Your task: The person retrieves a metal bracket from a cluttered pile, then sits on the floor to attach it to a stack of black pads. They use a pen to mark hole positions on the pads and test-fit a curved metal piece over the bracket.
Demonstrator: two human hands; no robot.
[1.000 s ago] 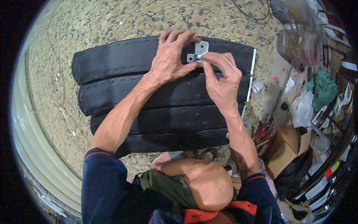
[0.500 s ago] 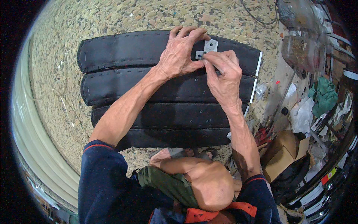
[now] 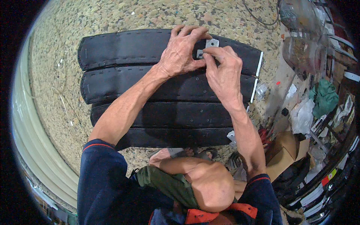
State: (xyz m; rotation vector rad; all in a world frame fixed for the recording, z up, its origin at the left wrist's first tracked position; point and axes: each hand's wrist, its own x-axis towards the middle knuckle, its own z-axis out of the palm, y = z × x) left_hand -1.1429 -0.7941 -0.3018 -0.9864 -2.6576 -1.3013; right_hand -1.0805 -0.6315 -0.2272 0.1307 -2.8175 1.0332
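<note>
Metal bracket lay on the top black panel, toward its right end, its larger plate and part of its smaller tab in sight between your hands. Your left hand rested on that panel with its grip apart, the thumb just below the tab. Your right hand had thumb and forefinger drawn close at the tab; whether that grip was clamped on something small, I could not tell. The bracket sat in position but seemed not yet fixed: its larger plate's hole showed dark, with no screw head visible. The second panel and third panel bore small holes and no visible bracket, so they seemed left to do; the bottom panel was too dark to judge. All four lay on the speckled floor.
</note>
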